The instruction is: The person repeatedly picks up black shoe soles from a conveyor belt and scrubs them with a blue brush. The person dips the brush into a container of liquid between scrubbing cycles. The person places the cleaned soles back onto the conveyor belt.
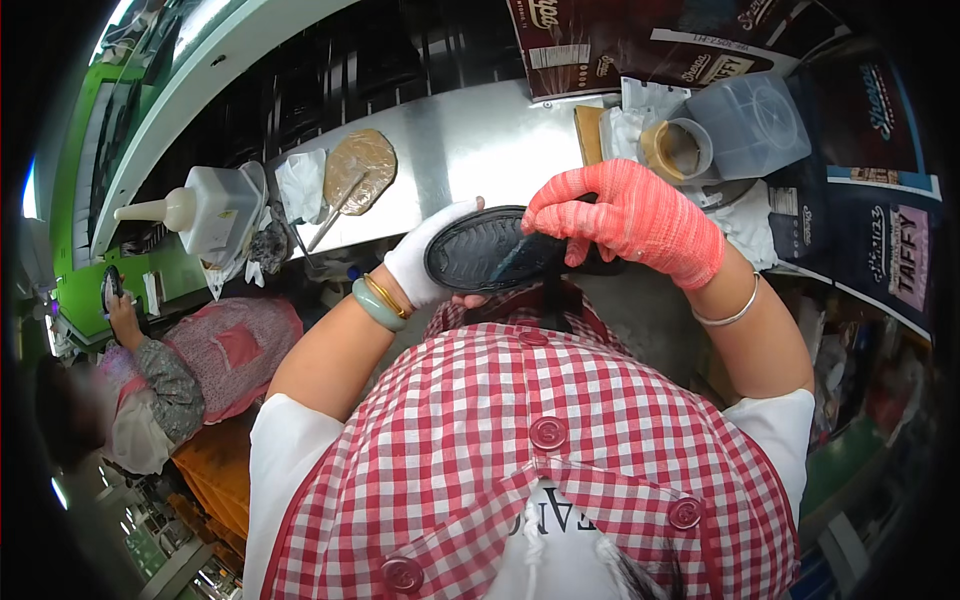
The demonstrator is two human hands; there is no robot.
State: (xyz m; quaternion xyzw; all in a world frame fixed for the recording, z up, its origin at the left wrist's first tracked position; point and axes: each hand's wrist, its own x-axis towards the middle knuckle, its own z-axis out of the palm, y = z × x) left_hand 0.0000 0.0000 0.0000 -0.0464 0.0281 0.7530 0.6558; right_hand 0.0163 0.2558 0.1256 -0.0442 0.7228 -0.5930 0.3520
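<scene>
My left hand (420, 262), in a white glove, grips a black shoe (470, 252) by one end, its ridged sole turned up toward me. My right hand (635, 222) wears a coral knit glove, and its thumb and fingers are pinched together at the sole's right part. A thin bluish streak (508, 262) runs across the sole below those fingertips. Whether it is a held strand or tool, or a mark on the sole, I cannot tell.
On the metal bench (460, 130) ahead lie a brown round pad (360, 165) with a thin tool on it and a white nozzle bottle (215, 212) at left. A tape roll (677, 150), a clear plastic container (750, 125) and printed boxes (880, 240) stand right. Another person (165, 385) works at left.
</scene>
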